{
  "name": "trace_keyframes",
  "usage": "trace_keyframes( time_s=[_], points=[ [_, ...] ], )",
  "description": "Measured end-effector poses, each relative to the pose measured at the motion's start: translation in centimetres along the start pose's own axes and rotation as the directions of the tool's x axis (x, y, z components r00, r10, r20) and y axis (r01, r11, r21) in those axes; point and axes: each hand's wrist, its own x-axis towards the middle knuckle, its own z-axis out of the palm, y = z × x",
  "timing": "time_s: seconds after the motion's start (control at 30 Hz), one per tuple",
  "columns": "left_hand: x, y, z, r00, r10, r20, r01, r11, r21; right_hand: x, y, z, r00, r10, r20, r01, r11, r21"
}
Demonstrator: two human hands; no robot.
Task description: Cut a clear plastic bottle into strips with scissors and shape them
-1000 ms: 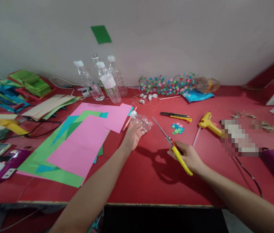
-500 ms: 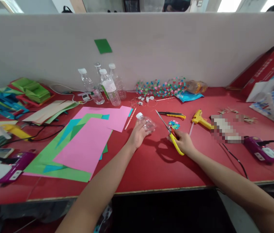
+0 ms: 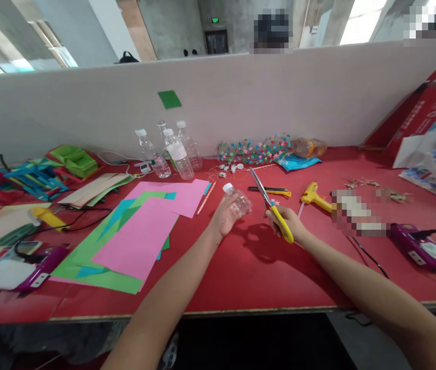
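My left hand (image 3: pixel 226 212) is wrapped round a clear plastic bottle top (image 3: pixel 240 203) with a white cap, held tilted over the red table. My right hand (image 3: pixel 285 222) grips a pair of scissors (image 3: pixel 267 198) with yellow handles, the blades pointing up and away to the left. A gap separates the blades from the bottle piece. Just beyond my right hand lie a box cutter (image 3: pixel 274 191) with a yellow handle and some small paper stars (image 3: pixel 275 202), partly hidden by the scissors and hand. A yellow glue gun (image 3: pixel 315 198) rests to the right.
Coloured paper sheets (image 3: pixel 137 231) overlap on the left. Several capped bottles (image 3: pixel 179 159) stand at the back beside a star-covered bottle (image 3: pixel 254 150). A striped straw (image 3: pixel 205 199) lies left of my left hand. Purple power boxes (image 3: pixel 420 246) with cables sit towards both sides.
The view has tilted up, bringing the room beyond the partition into sight. My left hand keeps the bottle top, lifted slightly. The scissors now cover more of the paper stars.
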Motion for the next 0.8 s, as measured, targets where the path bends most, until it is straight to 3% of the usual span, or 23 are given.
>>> trace_keyframes(
  time_s=[0.2, 0.37, 0.8],
  points=[
    [-0.5, -0.1, -2.1, 0.998, 0.014, -0.059, -0.014, 1.000, -0.009, -1.0, 1.6, 0.1, 0.994, -0.029, -0.104, 0.017, 0.993, -0.119],
    [-0.7, 0.0, -1.7, 0.997, -0.004, -0.077, 0.001, 0.999, -0.035, -0.9, 1.9, 0.6, 0.998, -0.027, -0.053, 0.018, 0.986, -0.163],
    [-1.3, -0.5, -1.2, 0.997, 0.045, -0.056, -0.046, 0.999, -0.015, -1.1, 0.9, 0.5, 0.995, -0.075, -0.066, 0.052, 0.955, -0.293]
  ],
)
